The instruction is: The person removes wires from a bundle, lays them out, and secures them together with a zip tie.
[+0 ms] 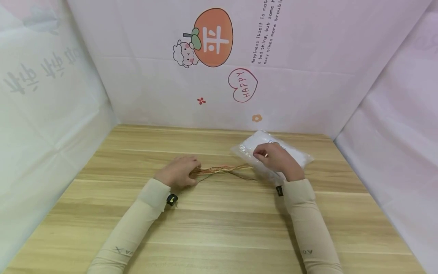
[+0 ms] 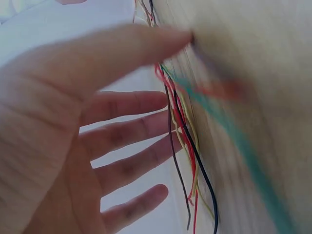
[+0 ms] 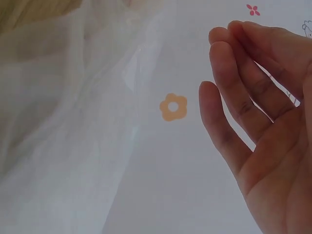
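A bundle of thin, loose wires (image 1: 222,169) in red, yellow, black, brown and green lies across the wooden table. My left hand (image 1: 176,172) is at the bundle's left end. In the left wrist view its fingers (image 2: 131,156) are spread and nearly straight behind the wires, and the thumb crosses in front; a green strand runs blurred close to the camera. My right hand (image 1: 275,158) hovers past the bundle's right end, over a clear plastic bag (image 1: 294,152) with white contents. Its thumb and index fingertips meet, the other fingers bend loosely, and nothing shows between them.
The wooden table (image 1: 219,224) ends at a white printed cloth (image 1: 154,91) behind it, with more white cloth at both sides. In the right wrist view the bag's translucent film (image 3: 73,122) fills the left part.
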Motion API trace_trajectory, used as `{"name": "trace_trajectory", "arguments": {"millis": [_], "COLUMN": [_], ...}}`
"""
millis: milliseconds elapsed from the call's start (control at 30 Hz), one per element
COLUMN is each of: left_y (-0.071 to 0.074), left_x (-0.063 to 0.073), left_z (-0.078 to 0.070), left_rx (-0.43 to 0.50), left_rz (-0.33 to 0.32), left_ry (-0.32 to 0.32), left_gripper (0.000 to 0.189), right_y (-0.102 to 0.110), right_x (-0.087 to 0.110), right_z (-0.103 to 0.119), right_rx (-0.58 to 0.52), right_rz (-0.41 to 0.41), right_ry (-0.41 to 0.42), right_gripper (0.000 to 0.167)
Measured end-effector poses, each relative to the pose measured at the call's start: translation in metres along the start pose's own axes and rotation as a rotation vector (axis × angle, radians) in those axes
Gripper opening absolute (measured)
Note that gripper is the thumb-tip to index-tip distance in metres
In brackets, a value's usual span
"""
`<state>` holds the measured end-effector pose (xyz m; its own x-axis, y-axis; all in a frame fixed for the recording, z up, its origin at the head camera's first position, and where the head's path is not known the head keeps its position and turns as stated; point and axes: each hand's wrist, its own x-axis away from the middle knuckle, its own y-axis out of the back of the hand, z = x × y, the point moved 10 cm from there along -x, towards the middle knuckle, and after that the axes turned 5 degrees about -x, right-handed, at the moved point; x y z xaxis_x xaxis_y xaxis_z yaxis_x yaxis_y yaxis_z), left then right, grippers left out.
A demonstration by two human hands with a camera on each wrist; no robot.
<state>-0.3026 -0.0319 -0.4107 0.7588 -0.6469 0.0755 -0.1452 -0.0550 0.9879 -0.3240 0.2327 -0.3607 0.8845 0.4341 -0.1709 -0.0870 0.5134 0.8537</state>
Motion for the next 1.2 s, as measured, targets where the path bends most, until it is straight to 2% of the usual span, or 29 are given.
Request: {"name": "trace_trajectory", "arguments": {"millis": [100, 167, 333, 500, 733, 967, 1200], "left_y": [0.001, 0.002, 0.001, 0.0, 0.0, 0.0, -0.002], "left_x": [-0.003, -0.004, -0.002, -0.002, -0.004, -0.007, -0.006], "left_z": [0.001, 0.0, 0.001, 0.0, -0.002, -0.003, -0.003], "left_rx": [-0.024, -0.032, -0.031, -0.037, -0.04, -0.021, -0.007], "left_rz": [-0.014, -0.019, -0.025, -0.028, -0.033, -0.029, -0.019], "left_ry": [-0.014, -0.019, -0.017, -0.014, -0.028, -0.034, -0.028], "left_gripper": [0.035, 0.033, 0.041, 0.055, 0.049, 0.04, 0.036], "right_y": [0.004, 0.006, 0.003, -0.006, -0.014, -0.014, -0.024], "right_x": [0.001, 0.002, 0.002, 0.003, 0.005, 0.007, 0.01], "right_z": [-0.006, -0.009, -0.019, -0.035, -0.048, -0.05, -0.049], "right_rx": [0.016, 0.03, 0.072, 0.129, 0.186, 0.228, 0.23], "right_rz": [-0.015, -0.021, 0.002, 0.044, 0.039, 0.011, 0.046], "right_ry": [-0.019, -0.03, -0.106, -0.238, -0.345, -0.41, -0.435], "right_gripper": [0.013, 0.012, 0.014, 0.017, 0.032, 0.02, 0.015]}}
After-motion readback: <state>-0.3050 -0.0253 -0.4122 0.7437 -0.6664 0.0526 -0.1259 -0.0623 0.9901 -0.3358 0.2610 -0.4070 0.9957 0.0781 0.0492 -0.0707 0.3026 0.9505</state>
